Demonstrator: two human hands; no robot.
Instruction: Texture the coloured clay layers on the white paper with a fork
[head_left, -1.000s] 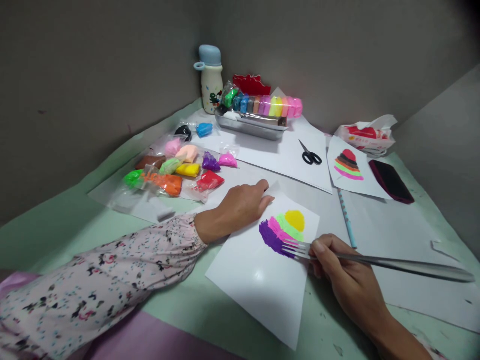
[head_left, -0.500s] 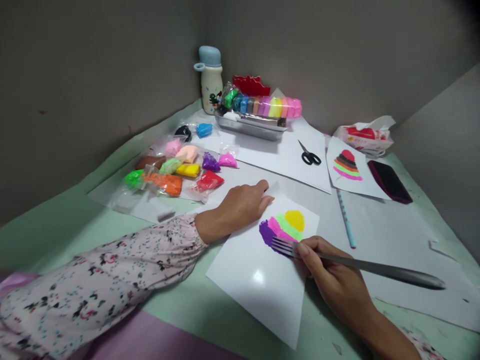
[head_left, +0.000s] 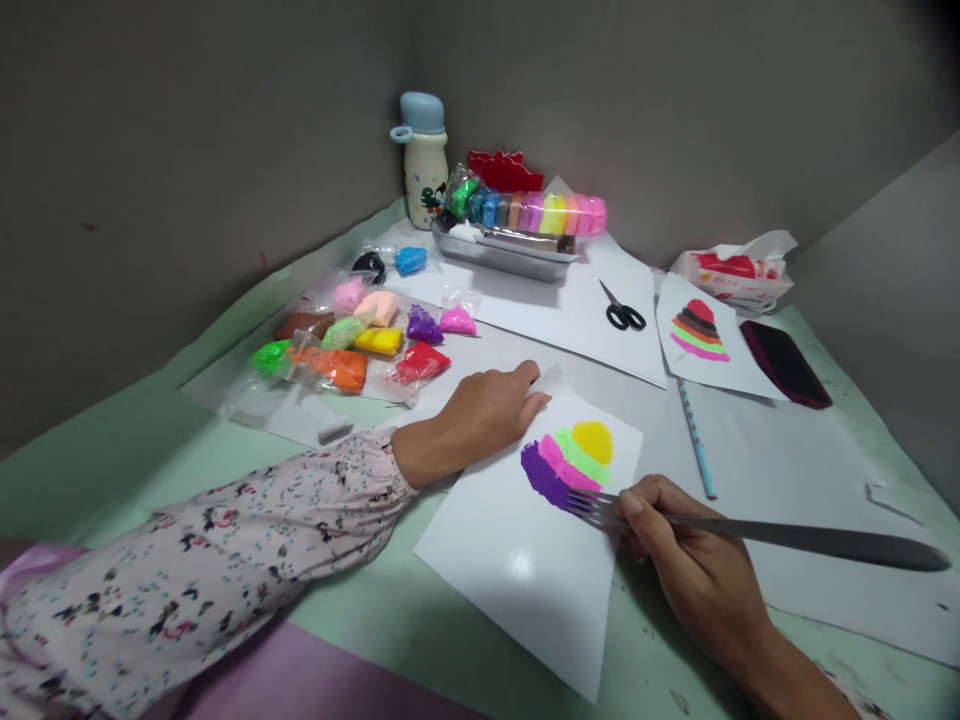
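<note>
My right hand (head_left: 690,555) pinches a long metal fork (head_left: 787,535) near its head, and the tines rest on the purple lower edge of a clay picture (head_left: 566,460) made of purple, pink, green and yellow bands. That picture sits on a white sheet of paper (head_left: 517,570). My left hand (head_left: 487,405), in a flowered sleeve, lies palm down with curled fingers on the sheet's upper left corner, holding it flat.
Bags of coloured clay (head_left: 352,340) lie at the left. A metal tray (head_left: 502,250) with a row of clay packs, a small bottle (head_left: 425,160), scissors (head_left: 622,310), a second clay picture (head_left: 697,330), a pencil (head_left: 696,440), a tissue pack (head_left: 739,270) and a dark pouch (head_left: 784,362) lie beyond.
The fork's tines slid left over the purple band, then back right to its lower edge. My left hand stayed on the paper.
</note>
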